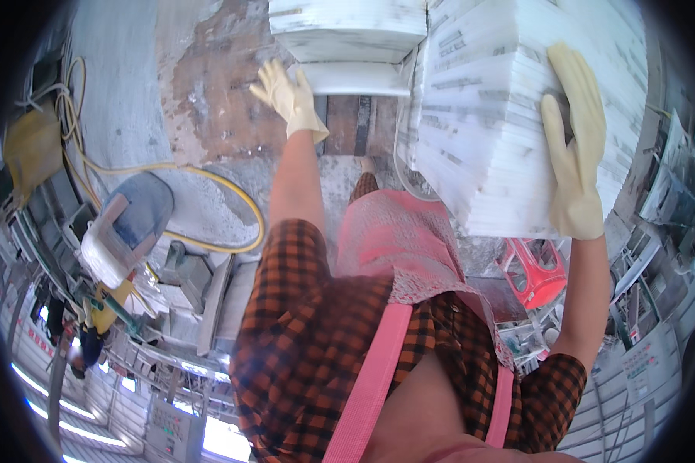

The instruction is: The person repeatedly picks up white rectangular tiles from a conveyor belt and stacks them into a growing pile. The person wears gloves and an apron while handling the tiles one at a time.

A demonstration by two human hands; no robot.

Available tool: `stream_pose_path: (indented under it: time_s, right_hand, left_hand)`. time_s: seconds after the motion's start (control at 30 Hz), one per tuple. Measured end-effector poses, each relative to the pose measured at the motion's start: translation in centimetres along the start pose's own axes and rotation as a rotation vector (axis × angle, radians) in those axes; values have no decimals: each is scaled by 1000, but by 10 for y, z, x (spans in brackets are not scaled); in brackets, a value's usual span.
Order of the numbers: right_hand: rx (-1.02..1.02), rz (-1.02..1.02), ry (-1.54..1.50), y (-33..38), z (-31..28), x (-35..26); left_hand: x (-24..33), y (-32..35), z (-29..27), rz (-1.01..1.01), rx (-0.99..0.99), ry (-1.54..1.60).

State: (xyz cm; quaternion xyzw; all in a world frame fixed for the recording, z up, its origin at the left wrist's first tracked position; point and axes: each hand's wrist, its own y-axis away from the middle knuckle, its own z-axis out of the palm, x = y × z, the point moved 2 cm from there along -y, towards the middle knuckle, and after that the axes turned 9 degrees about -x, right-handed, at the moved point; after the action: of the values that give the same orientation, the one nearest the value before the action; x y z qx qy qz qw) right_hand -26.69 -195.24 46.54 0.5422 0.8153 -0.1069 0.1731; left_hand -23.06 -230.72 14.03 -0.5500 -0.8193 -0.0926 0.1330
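Both of my hands wear cream rubber gloves. My right hand (579,147) lies flat against the big stack of thin white, grey-streaked slabs (479,116), with its thumb apart from the fingers. The slabs look like stone and stand closely layered. My left hand (288,99) is stretched out with spread fingers and nothing in it. It is beside a smaller stack of white slabs (347,38) and the white slab (351,79) that juts out below it; I cannot tell whether the thumb touches that slab.
A yellow hose (208,174) loops over the floor at the left. Near it is a blue-grey rounded object (143,204). A red plastic stool (537,274) stands below the big stack. Farther left, another person (93,332) is partly visible among equipment.
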Motion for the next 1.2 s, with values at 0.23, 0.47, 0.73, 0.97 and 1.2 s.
stream_pose_path:
  time_s: [0.23, 0.47, 0.73, 0.97, 1.2]
  right_hand:
    - [-54, 67, 33, 3, 10, 0]
    - [-77, 97, 37, 3, 13, 0]
    - [-102, 101, 80, 3, 11, 0]
    - [-110, 87, 51, -1, 10, -2]
    - [-139, 157, 30, -4, 7, -12]
  left_hand:
    - [-10, -12, 19, -114, 219, 244]
    - [0, -27, 14, -531, 179, 437]
    - [24, -9, -8, -826, 190, 1457]
    - [27, 3, 30, -959, -236, 1959]
    - [11, 33, 46, -1105, -504, 1792]
